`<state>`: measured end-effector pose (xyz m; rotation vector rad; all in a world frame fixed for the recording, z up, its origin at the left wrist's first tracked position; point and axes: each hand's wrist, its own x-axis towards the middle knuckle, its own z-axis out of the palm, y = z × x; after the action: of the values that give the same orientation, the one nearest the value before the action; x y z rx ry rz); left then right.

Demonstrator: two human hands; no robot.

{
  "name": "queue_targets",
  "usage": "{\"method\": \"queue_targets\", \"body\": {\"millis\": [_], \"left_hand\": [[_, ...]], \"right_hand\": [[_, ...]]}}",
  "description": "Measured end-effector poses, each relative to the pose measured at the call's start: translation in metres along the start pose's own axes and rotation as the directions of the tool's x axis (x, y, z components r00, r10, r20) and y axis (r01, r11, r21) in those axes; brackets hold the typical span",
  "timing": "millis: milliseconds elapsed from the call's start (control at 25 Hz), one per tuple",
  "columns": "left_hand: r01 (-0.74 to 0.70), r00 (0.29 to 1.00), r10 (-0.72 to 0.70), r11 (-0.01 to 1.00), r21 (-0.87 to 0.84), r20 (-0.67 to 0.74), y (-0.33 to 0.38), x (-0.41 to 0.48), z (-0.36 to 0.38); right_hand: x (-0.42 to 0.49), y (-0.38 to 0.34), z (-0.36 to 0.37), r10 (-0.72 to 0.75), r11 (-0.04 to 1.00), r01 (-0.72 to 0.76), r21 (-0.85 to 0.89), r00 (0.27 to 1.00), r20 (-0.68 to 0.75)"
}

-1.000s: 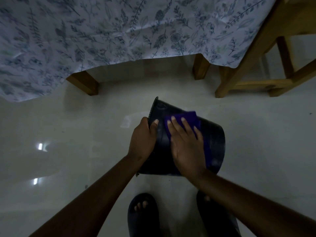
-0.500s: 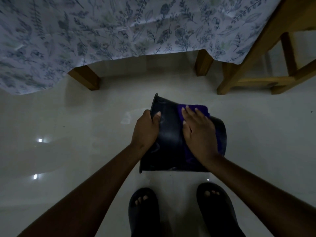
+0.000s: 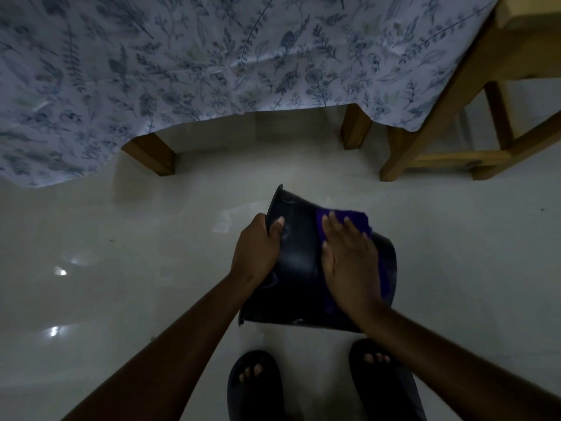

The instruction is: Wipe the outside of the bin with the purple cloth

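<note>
A black plastic bin (image 3: 299,268) is held tipped on its side above the floor, its open rim to the left and its base to the right. My left hand (image 3: 256,252) grips the rim, thumb lying on the outer wall. My right hand (image 3: 352,262) lies flat on the upper side wall and presses the purple cloth (image 3: 358,220) against it. Purple shows past the fingertips and along the right side of the palm; the rest of the cloth is hidden under the hand.
A table with a floral cloth (image 3: 212,62) hanging low stands ahead, its wooden legs (image 3: 151,156) on the glossy pale floor (image 3: 121,238). A wooden chair frame (image 3: 455,153) stands at the right. My feet in dark slippers (image 3: 255,387) are directly below the bin.
My right hand has slid the purple cloth rightwards along the bin wall, from near the rim towards the base. My left hand has kept its grip on the rim.
</note>
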<state>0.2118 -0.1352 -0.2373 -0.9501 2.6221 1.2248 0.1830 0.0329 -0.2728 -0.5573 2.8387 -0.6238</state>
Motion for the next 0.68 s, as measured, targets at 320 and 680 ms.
{"method": "queue_targets", "body": {"millis": [320,680], "left_hand": [[0.0,0.985,0.029,0.986,-0.164,0.171,0.0,-0.017,-0.012],[-0.076,0.995,0.076,0.997,-0.008,0.064,0.012,-0.001,-0.003]], "right_hand": [[0.043,0.001,-0.001,-0.095,0.994,0.093,0.06,0.995,0.029],[-0.003,-0.015,0.007,-0.283,0.955,0.284,-0.084,0.959,0.03]]}}
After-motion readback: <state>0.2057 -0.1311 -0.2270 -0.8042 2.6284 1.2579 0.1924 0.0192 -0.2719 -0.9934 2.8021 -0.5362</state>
